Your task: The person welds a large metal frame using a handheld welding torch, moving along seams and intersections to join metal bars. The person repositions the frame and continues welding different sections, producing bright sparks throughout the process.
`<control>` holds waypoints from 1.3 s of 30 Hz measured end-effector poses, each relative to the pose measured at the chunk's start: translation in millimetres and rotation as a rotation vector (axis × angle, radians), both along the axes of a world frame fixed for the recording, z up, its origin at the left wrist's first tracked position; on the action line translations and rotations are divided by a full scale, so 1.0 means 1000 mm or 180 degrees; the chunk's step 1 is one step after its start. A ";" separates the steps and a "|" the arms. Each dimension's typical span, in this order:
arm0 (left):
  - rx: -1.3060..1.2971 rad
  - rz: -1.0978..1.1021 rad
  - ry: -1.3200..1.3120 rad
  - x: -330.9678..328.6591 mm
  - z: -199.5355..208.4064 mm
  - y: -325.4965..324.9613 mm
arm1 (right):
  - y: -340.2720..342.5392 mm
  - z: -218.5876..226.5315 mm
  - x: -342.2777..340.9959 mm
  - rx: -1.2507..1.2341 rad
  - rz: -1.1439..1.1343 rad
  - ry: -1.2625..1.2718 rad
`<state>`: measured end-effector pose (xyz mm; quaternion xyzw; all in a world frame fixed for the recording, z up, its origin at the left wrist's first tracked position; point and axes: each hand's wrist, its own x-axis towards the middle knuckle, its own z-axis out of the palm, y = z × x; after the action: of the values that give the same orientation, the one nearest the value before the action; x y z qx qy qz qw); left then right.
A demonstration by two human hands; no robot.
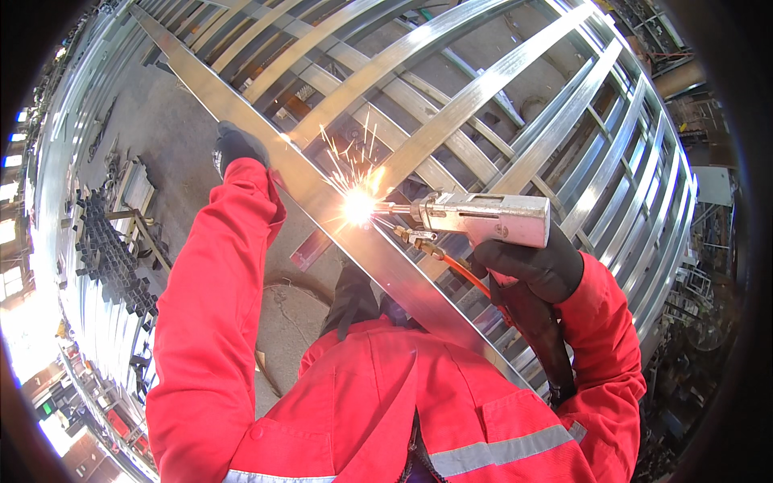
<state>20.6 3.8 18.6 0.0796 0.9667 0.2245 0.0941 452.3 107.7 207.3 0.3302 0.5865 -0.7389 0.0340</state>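
Note:
My right hand [538, 267], in a black glove, is closed around the grip of a silver handheld welding gun [491, 216]. The gun's nozzle points left at a bright glare on a long flat metal beam [415, 286], and sparks [352, 165] fly up from that spot. An orange hose [463, 272] runs along the gun's underside. To the left of the glare, my left hand [235, 147], also gloved in black, is curled on the beam's outer edge; its fingertips are partly hidden. The exact seam is lost in the light.
Crossing metal bars form a large lattice frame [475, 92] beyond the beam and to the right. Stacked square tubes [117, 249] lie on the floor [149, 121] at left. A short metal piece [310, 249] juts from under the beam. The beam passes close to my body.

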 end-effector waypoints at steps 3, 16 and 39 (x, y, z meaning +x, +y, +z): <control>0.0137 -0.0066 -0.0006 -0.010 -0.011 -0.002 | 0.000 -0.002 0.002 0.0047 0.0023 -0.0008; -0.0249 -0.0167 0.0036 -0.003 0.003 0.000 | -0.004 -0.007 0.005 0.0101 -0.0048 0.0148; -0.0225 -0.0208 0.0183 -0.003 0.004 -0.001 | -0.004 -0.011 0.020 0.0097 0.0231 0.0041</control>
<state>17.2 2.7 22.5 0.1142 0.9732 0.1847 0.0763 472.1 103.8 196.7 0.3044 0.6094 -0.7302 0.0520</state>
